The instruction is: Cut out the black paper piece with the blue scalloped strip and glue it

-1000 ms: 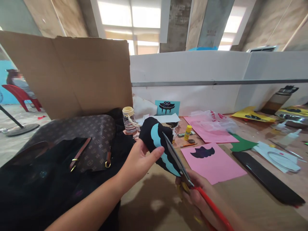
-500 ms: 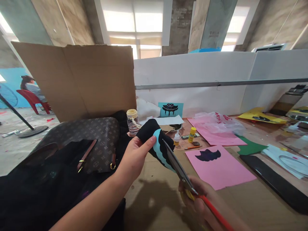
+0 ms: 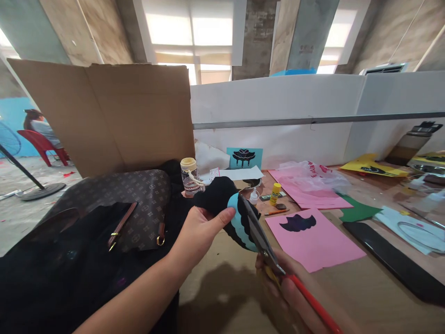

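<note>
My left hand (image 3: 198,232) pinches a curled piece of black and light-blue paper (image 3: 225,204) with a scalloped edge, held above the table. My right hand (image 3: 288,292) grips red-handled scissors (image 3: 264,246); their blades lie against the scalloped blue edge of the paper. A pink sheet (image 3: 313,239) with a black bat-like cutout (image 3: 295,222) on it lies on the table just right of the scissors.
A brown patterned handbag (image 3: 132,204) and black cloth sit at the left before a cardboard sheet (image 3: 111,111). A small jar (image 3: 189,176), glue stick (image 3: 275,192), pencil, pink and green papers, plastic bag and a black strip (image 3: 392,262) lie around. Someone sits on a red chair far left.
The paper has been turned slightly in my left hand and the scissor blades have moved further along its scalloped edge. The view has shifted a little.
</note>
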Demonstrator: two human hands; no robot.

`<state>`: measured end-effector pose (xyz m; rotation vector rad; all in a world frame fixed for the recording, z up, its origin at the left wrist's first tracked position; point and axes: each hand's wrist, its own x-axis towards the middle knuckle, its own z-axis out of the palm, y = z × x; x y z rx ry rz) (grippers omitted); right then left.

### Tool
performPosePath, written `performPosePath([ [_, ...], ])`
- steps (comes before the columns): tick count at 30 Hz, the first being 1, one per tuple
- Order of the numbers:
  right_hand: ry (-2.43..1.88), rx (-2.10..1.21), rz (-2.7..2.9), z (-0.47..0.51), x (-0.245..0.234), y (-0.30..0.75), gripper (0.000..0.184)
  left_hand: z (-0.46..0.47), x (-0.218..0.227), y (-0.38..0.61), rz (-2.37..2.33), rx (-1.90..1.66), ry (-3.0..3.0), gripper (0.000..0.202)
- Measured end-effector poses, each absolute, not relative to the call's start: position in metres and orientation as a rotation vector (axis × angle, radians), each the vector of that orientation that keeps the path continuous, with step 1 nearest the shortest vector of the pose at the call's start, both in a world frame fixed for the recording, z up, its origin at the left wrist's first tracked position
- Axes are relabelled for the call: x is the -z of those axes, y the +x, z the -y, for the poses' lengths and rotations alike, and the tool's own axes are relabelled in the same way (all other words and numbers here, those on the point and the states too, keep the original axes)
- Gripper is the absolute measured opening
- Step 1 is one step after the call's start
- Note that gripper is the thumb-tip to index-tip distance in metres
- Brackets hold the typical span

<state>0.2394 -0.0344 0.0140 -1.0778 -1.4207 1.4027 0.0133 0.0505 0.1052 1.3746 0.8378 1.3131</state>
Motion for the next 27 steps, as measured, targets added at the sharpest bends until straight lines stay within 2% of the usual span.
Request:
performPosePath([
  [8, -0.999, -1.514, 1.503, 0.008, -0.019, 0.236, 0.029, -0.049, -0.104, 0.015, -0.904, -1.356, 1.476, 0.037],
  [14, -0.987, -1.537, 1.510, 0.011, -0.022, 0.240, 0.028, -0.048, -0.104, 0.016, -0.903, -1.396, 1.484, 0.046],
  [21, -0.970, -1.574, 1.475, 0.013, -0.025, 0.240, 0.022, -0.047, -0.114, 0.012, -0.896, -1.355, 1.494, 0.032],
  [27, -0.914, -1.645, 1.432, 0.013, -0.025, 0.240, 0.023, -0.045, -0.121, 0.011, -0.899, -1.340, 1.495, 0.029],
])
